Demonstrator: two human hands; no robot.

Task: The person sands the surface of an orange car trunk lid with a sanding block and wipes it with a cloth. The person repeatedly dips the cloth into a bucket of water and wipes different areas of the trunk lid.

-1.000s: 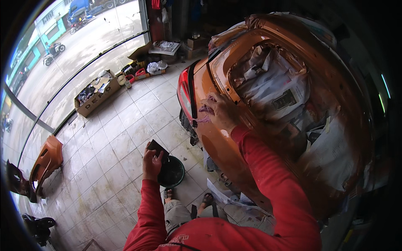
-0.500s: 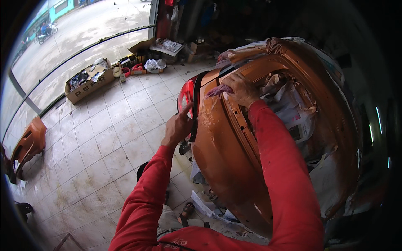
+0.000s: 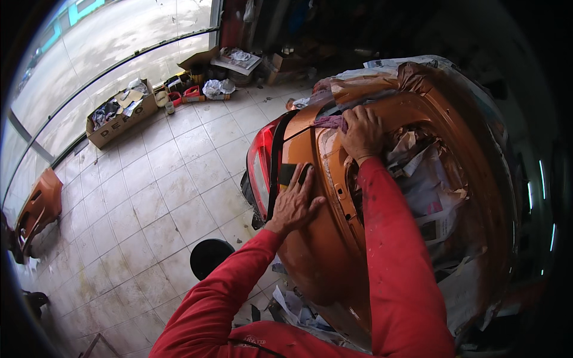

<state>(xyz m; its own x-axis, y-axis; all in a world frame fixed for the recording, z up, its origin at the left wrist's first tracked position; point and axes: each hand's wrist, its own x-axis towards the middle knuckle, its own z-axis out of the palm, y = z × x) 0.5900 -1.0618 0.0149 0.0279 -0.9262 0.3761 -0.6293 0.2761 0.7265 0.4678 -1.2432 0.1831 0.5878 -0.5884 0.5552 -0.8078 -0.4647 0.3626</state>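
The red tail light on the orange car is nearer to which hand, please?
Left: the left hand lies over a flat black pad, just right of the light; the right hand, holding a crumpled purple cloth, is farther right.

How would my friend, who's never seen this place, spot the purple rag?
Find the big orange car body on the right, then the right hand on it. The purple rag sticks out from that hand's left side. It's crumpled and purple, unlike the flat black pad under the left hand and the shiny red tail light.
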